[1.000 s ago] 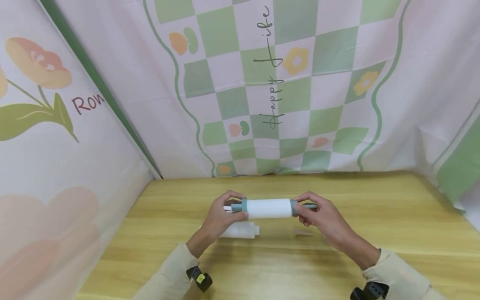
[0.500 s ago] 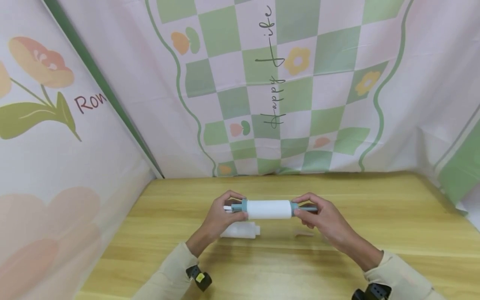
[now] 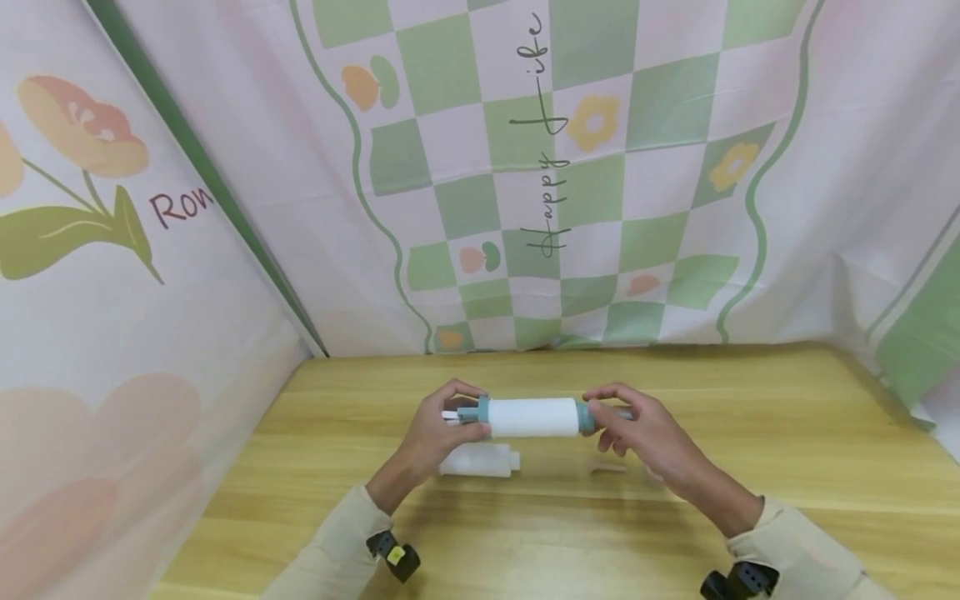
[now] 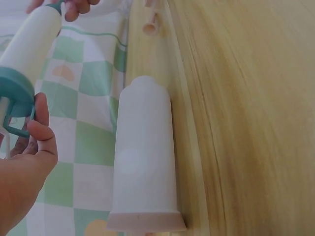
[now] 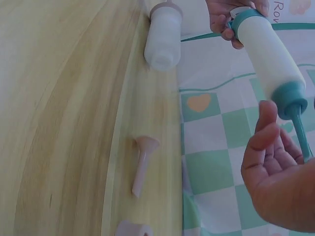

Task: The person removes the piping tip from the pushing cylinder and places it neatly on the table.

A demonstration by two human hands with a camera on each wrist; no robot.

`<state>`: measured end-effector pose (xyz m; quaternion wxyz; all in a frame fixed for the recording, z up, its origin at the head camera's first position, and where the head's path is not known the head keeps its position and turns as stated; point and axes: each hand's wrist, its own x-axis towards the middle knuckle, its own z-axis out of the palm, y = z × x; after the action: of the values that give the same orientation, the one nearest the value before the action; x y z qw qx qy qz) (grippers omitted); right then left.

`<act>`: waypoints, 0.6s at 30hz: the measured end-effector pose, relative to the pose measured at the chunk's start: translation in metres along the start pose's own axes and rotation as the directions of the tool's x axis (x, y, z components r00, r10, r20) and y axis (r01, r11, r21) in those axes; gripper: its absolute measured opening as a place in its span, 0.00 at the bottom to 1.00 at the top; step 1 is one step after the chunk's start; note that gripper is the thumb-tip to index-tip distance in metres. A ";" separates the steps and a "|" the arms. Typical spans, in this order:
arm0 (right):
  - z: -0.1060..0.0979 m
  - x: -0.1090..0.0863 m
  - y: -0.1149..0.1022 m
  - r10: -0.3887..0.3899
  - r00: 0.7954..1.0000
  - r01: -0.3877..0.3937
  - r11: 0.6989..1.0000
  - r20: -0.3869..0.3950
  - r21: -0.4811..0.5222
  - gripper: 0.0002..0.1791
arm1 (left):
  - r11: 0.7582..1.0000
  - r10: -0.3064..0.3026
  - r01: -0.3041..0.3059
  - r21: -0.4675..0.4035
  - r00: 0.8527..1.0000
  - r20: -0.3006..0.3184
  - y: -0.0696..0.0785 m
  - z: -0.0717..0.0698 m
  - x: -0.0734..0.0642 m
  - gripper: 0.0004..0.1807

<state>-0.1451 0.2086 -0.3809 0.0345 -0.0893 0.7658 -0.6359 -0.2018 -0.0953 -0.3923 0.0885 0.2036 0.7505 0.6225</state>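
A white syringe-like tube (image 3: 534,417) with teal ends lies level between both hands, raised above the table. My left hand (image 3: 441,425) grips its teal flanged end (image 4: 17,91), where a white piece sticks out toward the palm. At the other end, my right hand (image 3: 637,429) has thumb and fingers around the teal cap (image 5: 289,97). From that cap a thin teal nozzle (image 5: 300,130) runs out past the right fingers. The right wrist view shows the right fingers curled beside the cap, with the thumb mostly out of frame.
On the wooden table (image 3: 540,533) below lies a second, translucent white tube (image 4: 145,152) with a pink flange (image 4: 146,221). To its right is a pink nozzle (image 5: 142,162) with a flared end, and near that a small pale piece (image 5: 133,228). Behind hangs a checkered curtain (image 3: 562,208).
The tube and left hand have shifted slightly left. My right thumb and fingers have changed position around the teal cap. The things on the table have not moved.
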 end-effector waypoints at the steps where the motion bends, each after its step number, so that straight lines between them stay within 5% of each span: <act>1: 0.001 0.000 -0.001 0.012 1.000 -0.012 1.000 -0.004 0.004 0.24 | 1.000 0.001 -0.001 -0.003 1.000 0.000 0.000 0.000 0.000 0.22; 18: 0.001 -0.001 -0.002 -0.019 1.000 0.019 1.000 0.005 0.011 0.19 | 1.000 0.007 -0.006 -0.027 1.000 0.012 0.002 -0.002 -0.004 0.22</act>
<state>-0.1437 0.2072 -0.3795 0.0312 -0.0980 0.7612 -0.6403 -0.1987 -0.0981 -0.3905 0.0937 0.2085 0.7407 0.6318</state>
